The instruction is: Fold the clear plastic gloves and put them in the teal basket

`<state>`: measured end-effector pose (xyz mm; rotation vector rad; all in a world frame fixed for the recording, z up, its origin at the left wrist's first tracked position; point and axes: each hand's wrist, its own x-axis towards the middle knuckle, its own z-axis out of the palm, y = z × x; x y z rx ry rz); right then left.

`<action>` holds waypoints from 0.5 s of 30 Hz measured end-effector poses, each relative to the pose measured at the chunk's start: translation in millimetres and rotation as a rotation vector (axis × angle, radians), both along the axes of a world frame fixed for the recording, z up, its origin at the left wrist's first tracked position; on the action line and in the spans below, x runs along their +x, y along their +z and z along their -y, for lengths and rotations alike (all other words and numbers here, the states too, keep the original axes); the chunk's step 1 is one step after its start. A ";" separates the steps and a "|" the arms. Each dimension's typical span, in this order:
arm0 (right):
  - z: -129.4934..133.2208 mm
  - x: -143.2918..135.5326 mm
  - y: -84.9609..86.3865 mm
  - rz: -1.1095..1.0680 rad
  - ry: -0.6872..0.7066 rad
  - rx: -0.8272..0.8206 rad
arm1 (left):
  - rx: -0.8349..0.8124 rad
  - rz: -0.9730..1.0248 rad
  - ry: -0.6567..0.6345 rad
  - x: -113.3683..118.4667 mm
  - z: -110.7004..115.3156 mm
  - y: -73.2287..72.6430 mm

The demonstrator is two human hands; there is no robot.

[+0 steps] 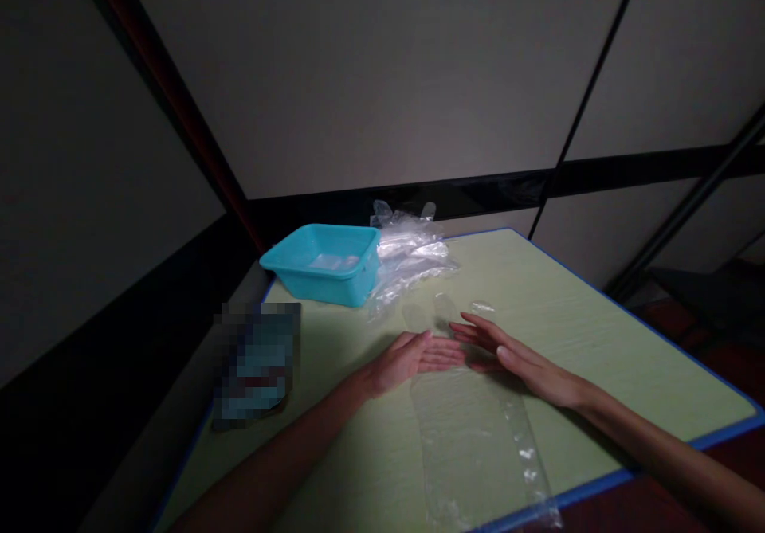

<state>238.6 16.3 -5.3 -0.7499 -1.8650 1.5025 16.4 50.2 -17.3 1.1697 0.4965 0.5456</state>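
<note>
A clear disposable plastic glove (472, 429) lies spread on the table, its finger ends pointing away from me and its cuff at the front edge. Over its upper part is my left hand (415, 358), fingers stretched out to the right and holding nothing. My right hand (526, 362) comes in from the other side, also with fingers extended and thumb apart. The fingertips of both hands nearly meet above the glove; whether they press on it I cannot tell. Behind them a heap of similar clear gloves (415, 250) is piled at the far edge.
A turquoise plastic basin (319, 262) stands at the back left, with something pale and clear inside. A blurred-out item (256, 370) lies at the left edge. The pale green table (598, 342) has blue edging and sits against panelled doors (382, 79).
</note>
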 end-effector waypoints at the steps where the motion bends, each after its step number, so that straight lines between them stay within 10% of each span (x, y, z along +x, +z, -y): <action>1: -1.0 -0.2 -0.1 -0.019 -0.013 -0.008 | 0.001 0.006 0.005 -0.1 0.4 1.2; 8: 7.5 8.0 0.8 0.010 -0.341 0.330 | -0.080 0.135 0.051 -5.3 -6.1 8.4; 15: 66.0 28.8 21.0 0.520 0.122 0.813 | -0.096 0.098 -0.025 -6.9 -4.2 6.6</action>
